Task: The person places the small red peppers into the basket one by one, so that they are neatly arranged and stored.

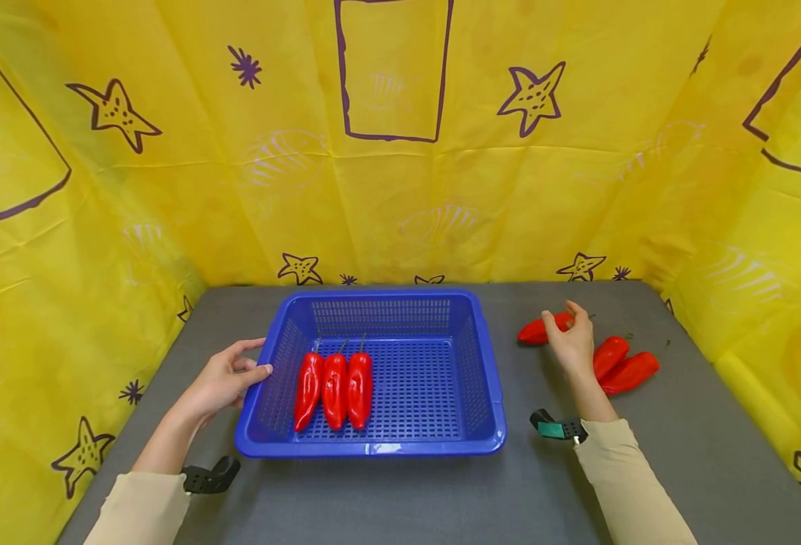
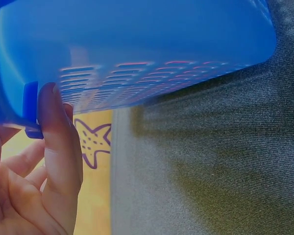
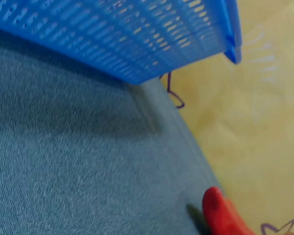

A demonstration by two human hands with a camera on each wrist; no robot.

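At the lower left, my left hand (image 1: 226, 376) pinched the near side of a blue perforated basket (image 1: 434, 448), which sat at centre. Three red chili peppers (image 1: 335, 390) lay upright in the frame in its left half. Right of centre, my right hand (image 1: 573, 341) arched over a single chili pepper (image 1: 534, 331); I couldn't tell whether I gripped it. Further right lay two loose chili peppers (image 1: 632, 372). Picking up seemed the step in hand; the next move probably called for a secure pinch, then a lift over the rim.

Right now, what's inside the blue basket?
Three red peppers side by side in the basket, nearer its left. Bare floor shows to their right; beneath them it's covered.
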